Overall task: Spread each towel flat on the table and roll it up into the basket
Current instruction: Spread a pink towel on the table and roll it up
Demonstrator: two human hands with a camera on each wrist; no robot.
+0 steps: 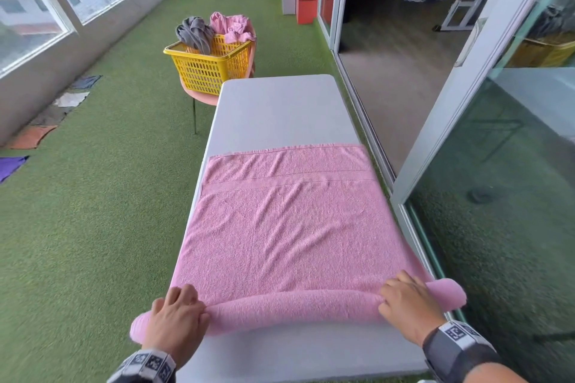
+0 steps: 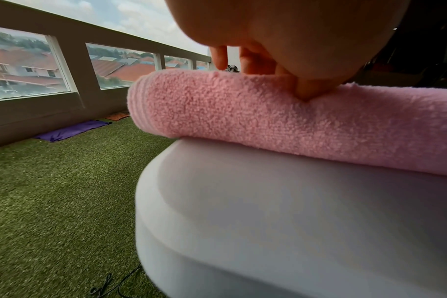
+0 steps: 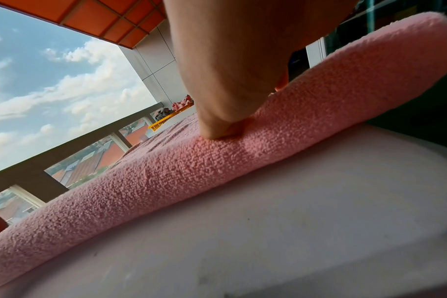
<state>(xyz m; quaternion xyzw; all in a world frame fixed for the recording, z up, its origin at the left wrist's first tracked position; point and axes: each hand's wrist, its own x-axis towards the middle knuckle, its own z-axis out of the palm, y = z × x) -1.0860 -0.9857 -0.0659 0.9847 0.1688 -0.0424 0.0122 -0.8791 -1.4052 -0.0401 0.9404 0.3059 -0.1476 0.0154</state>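
Note:
A pink towel (image 1: 280, 221) lies spread on the white table (image 1: 280, 109), and its near edge is rolled into a thick roll (image 1: 295, 305) that overhangs both sides of the table. My left hand (image 1: 189, 305) grips the roll near its left end, fingers curled over the top. My right hand (image 1: 395, 295) grips it near the right end the same way. In the left wrist view a thumb (image 2: 306, 90) digs into the roll (image 2: 242, 113). The right wrist view shows a thumb (image 3: 222, 121) pressing into the roll (image 3: 217, 165). The yellow basket (image 1: 208, 68) stands beyond the table's far left corner.
The basket sits on a pink chair (image 1: 202, 96) and holds a grey towel (image 1: 194, 33) and another pink towel (image 1: 231, 26). A sliding glass door frame (image 1: 367, 121) runs along the table's right side. Several cloths (image 1: 31, 137) lie on the green turf by the left wall.

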